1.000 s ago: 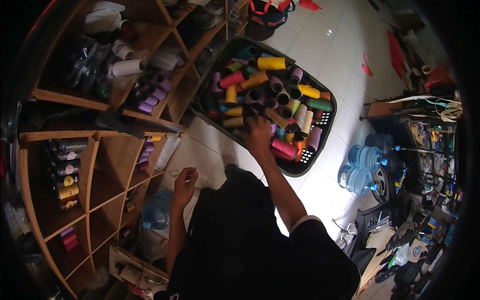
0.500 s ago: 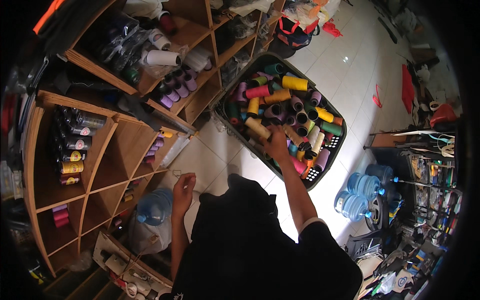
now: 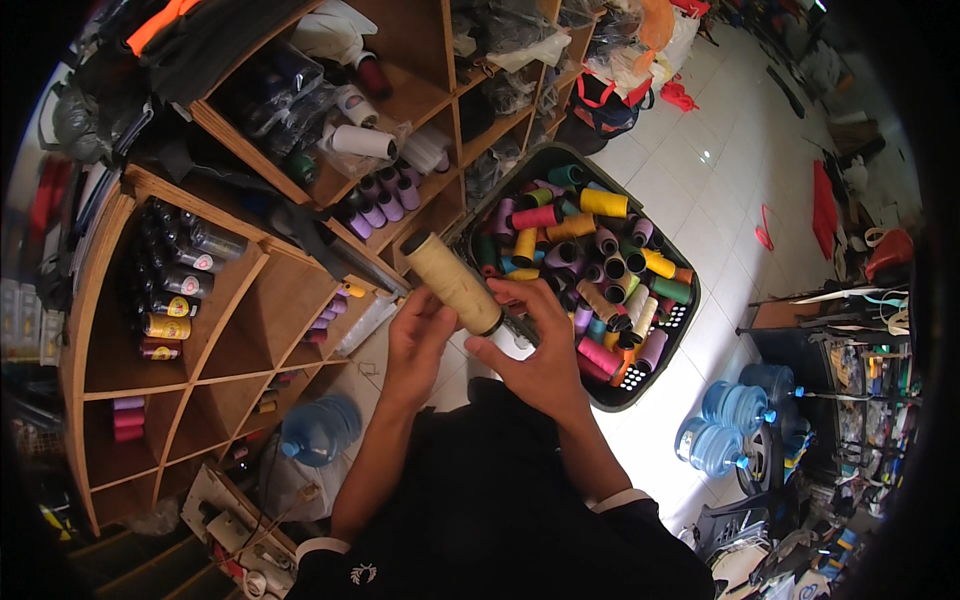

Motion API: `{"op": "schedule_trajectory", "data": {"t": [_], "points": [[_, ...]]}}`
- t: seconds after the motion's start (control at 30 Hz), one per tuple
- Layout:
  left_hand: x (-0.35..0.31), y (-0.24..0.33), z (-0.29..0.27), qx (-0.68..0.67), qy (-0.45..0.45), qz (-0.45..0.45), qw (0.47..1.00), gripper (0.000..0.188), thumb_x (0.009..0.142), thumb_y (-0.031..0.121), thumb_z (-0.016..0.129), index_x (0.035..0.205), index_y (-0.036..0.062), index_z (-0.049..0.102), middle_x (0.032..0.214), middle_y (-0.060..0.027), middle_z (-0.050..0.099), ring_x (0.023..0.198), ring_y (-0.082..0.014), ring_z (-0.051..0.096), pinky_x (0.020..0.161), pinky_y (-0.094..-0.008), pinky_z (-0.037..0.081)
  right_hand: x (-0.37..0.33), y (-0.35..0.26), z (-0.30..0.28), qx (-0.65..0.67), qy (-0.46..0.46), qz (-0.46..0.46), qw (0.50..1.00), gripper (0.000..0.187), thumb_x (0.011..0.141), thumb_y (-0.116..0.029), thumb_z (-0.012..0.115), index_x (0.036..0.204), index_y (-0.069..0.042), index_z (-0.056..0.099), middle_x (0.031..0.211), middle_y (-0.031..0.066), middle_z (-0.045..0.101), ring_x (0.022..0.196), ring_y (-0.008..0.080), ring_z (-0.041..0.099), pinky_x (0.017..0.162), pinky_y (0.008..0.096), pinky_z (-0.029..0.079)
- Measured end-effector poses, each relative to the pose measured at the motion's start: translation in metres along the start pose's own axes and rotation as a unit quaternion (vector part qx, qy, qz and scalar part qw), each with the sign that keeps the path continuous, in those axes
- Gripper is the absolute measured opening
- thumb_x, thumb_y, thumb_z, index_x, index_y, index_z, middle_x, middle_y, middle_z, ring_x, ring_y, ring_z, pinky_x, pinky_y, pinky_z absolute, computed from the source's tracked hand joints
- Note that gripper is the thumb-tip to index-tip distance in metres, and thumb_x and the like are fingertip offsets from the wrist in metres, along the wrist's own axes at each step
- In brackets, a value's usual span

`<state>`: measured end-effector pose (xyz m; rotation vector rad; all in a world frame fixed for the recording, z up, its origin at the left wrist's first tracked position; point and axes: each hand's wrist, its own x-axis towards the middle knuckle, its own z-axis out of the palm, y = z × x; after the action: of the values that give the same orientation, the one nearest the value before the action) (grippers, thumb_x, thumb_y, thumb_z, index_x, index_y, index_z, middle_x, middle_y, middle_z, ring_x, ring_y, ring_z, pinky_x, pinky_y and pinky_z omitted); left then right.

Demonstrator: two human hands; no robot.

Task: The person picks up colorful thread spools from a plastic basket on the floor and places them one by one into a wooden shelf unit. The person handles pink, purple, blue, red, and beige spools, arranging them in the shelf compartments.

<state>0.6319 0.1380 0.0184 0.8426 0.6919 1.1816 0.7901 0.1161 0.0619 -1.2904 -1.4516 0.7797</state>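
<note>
A tan spool of thread [image 3: 453, 283] is tilted in front of my chest, its dark upper end pointing to the far left. My left hand [image 3: 413, 345] grips it from the left side, with the fingers partly behind it. My right hand [image 3: 545, 350] is at the spool's lower end, thumb and fingers spread apart around it; whether the fingertips press on it is hard to tell. Beyond my right hand, a dark plastic basket [image 3: 690, 310] holds many thread spools in several colours, among them a yellow spool [image 3: 603, 203] and a pink spool [image 3: 536, 217].
Wooden cubby shelves [image 3: 215, 345] on the left hold rows of spools, including purple spools [image 3: 388, 205]. A water jug [image 3: 320, 430] stands beside them. More blue water jugs [image 3: 712, 445] lie on the tiled floor [image 3: 735, 225] at right, near a cluttered rack [image 3: 865, 370].
My right hand has lifted the tan spool from the basket toward my chest. My left hand has come up and right and taken hold of it. The view has shifted slightly.
</note>
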Motion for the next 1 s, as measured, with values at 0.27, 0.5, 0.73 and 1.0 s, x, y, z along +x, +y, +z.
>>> {"op": "schedule_trajectory", "data": {"t": [0.27, 0.5, 0.73, 1.0], "points": [[-0.010, 0.027, -0.001, 0.175, 0.035, 0.090, 0.980, 0.037, 0.094, 0.005, 0.060, 0.128, -0.0037, 0.049, 0.121, -0.0108, 0.060, 0.112, -0.0178, 0.057, 0.096, -0.0307, 0.044, 0.022, -0.008, 0.026, 0.042, 0.029, -0.057, 0.997, 0.023, 0.078, -0.006, 0.075, 0.100, -0.001, 0.068, 0.088, 0.0096, 0.062, 0.078, 0.0205, 0.061, 0.073, 0.0298, 0.048], [-0.017, 0.028, -0.012, 0.182, 0.096, 0.085, 0.975, 0.035, 0.093, 0.007, 0.060, 0.125, -0.0041, 0.050, 0.115, -0.0107, 0.061, 0.106, -0.0167, 0.058, 0.093, -0.0296, 0.045, 0.028, 0.005, 0.037, 0.187, -0.034, 0.013, 0.982, 0.012, 0.090, -0.008, 0.062, 0.085, 0.001, 0.057, 0.085, 0.0069, 0.057, 0.076, 0.0145, 0.056, 0.069, 0.0269, 0.046], [-0.027, 0.025, -0.027, 0.132, 0.153, 0.072, 0.977, 0.034, 0.093, 0.009, 0.060, 0.123, -0.0047, 0.052, 0.115, -0.0105, 0.062, 0.107, -0.0166, 0.058, 0.095, -0.0299, 0.043, 0.020, 0.050, 0.011, 0.151, -0.035, 0.092, 0.984, 0.013, 0.095, -0.012, 0.056, 0.087, -0.003, 0.054, 0.084, 0.0040, 0.052, 0.080, 0.0129, 0.052, 0.075, 0.0287, 0.045], [-0.030, 0.024, -0.032, 0.122, 0.152, 0.065, 0.979, 0.034, 0.092, 0.008, 0.061, 0.122, -0.0043, 0.052, 0.115, -0.0109, 0.061, 0.106, -0.0167, 0.058, 0.094, -0.0309, 0.044, 0.021, 0.054, 0.001, 0.040, 0.004, 0.043, 0.998, 0.026, 0.080, -0.004, 0.072, 0.106, -0.002, 0.067, 0.093, 0.0077, 0.062, 0.082, 0.0152, 0.060, 0.074, 0.0272, 0.048]]}}
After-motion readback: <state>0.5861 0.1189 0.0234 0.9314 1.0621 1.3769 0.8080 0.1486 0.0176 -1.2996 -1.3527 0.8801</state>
